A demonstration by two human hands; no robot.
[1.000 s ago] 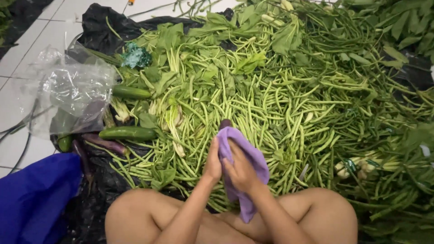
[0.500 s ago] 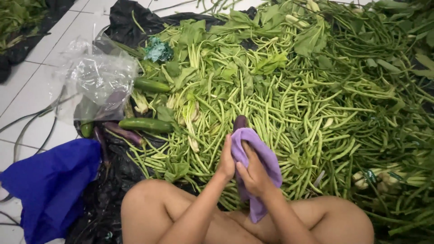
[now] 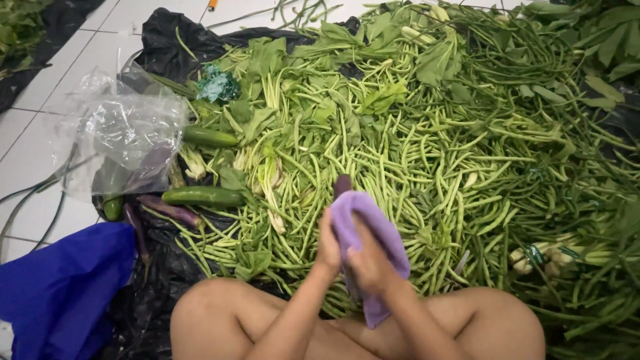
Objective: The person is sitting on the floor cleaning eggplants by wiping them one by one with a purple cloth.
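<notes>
Eggplant wrapped in purple cloth, tip poking out. L hand & R hand closed tight round both, above bean pile.

Right hand lower on cloth

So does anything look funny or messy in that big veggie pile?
Mostly it is one loose heap of long green beans and leafy greens spilling over black plastic sheeting. The odd one out: a dark purple eggplant tip pokes from the purple cloth held by both hands, left hand and right hand.
</notes>
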